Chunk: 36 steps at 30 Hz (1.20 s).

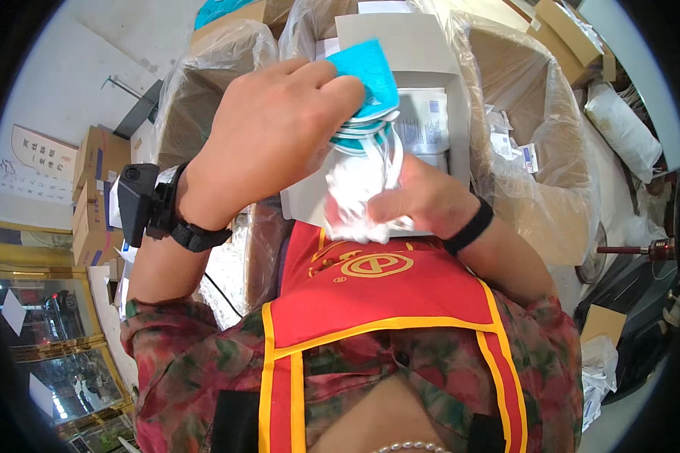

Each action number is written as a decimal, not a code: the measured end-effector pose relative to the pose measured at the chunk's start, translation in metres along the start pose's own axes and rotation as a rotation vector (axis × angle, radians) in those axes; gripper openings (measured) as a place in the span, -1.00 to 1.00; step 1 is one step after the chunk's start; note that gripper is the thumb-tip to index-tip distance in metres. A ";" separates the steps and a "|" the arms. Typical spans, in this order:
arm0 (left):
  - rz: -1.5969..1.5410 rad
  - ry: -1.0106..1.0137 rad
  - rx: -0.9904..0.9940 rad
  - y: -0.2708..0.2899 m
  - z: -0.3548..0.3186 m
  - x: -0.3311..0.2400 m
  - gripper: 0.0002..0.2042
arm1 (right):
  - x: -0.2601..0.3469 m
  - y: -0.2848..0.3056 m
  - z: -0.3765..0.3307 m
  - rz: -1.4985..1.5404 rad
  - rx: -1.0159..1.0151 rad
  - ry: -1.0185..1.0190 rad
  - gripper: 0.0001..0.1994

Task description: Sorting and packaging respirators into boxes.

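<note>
Over an open cardboard box point(438, 41), I hold a bundle of turquoise cloth pads point(369, 72) with white edges and white bands point(363, 181) hanging from it. My left hand point(283, 124) is closed round the upper, turquoise end, its fingertips mostly hidden behind the stack. My right hand point(423, 200) grips the gathered white bands lower down, thumb toward me. Inside the box, behind the bundle, lie pale printed packets point(425, 121). What exactly the turquoise pieces are I cannot make out.
Plastic-lined cartons stand on both sides, the right carton point(533, 98) with small white packets point(510, 143) inside. Stacked brown boxes point(98, 196) are at the left, beside a glass-fronted cabinet point(60, 317). A white sack point(623, 132) lies at the right.
</note>
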State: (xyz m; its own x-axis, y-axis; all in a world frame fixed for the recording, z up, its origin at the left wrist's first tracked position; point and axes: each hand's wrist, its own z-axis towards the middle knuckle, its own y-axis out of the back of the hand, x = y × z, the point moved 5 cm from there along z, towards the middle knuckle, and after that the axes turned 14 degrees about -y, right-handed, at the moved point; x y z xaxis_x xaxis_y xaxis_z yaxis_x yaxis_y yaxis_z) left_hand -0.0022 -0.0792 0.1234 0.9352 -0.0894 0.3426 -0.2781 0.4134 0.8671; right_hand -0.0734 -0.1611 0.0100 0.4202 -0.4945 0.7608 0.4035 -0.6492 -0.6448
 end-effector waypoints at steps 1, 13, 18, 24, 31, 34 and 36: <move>-0.022 0.048 0.032 -0.003 -0.006 0.002 -0.83 | -0.007 0.001 -0.007 -0.034 -0.050 -0.091 -0.50; -1.298 0.060 -0.213 -0.076 -0.031 -0.051 -0.67 | 0.038 -0.060 -0.041 -1.032 -0.127 0.409 -0.89; -1.057 -0.172 0.113 -0.039 -0.039 -0.079 -0.76 | 0.023 -0.085 -0.058 -0.892 0.157 0.148 -0.82; -0.870 -0.181 0.194 0.014 -0.057 -0.079 -0.84 | 0.029 -0.092 -0.100 -0.683 0.195 -0.015 -0.85; -0.979 -0.091 0.280 0.019 -0.074 -0.071 -0.68 | 0.035 -0.100 -0.107 -0.717 0.165 -0.079 -0.78; -1.012 -0.082 0.294 0.018 -0.079 -0.067 -0.66 | 0.031 -0.095 -0.109 -0.749 0.187 -0.027 -0.78; -1.030 -0.064 0.297 0.019 -0.080 -0.064 -0.67 | 0.036 -0.099 -0.103 -0.734 0.179 -0.057 -0.81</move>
State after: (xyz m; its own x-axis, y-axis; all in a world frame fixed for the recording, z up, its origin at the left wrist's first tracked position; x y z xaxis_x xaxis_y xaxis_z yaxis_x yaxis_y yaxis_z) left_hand -0.0498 0.0075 0.0892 0.7392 -0.3198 -0.5926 0.5873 -0.1244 0.7997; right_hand -0.1815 -0.1746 0.1086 0.0325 0.0628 0.9975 0.7195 -0.6942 0.0202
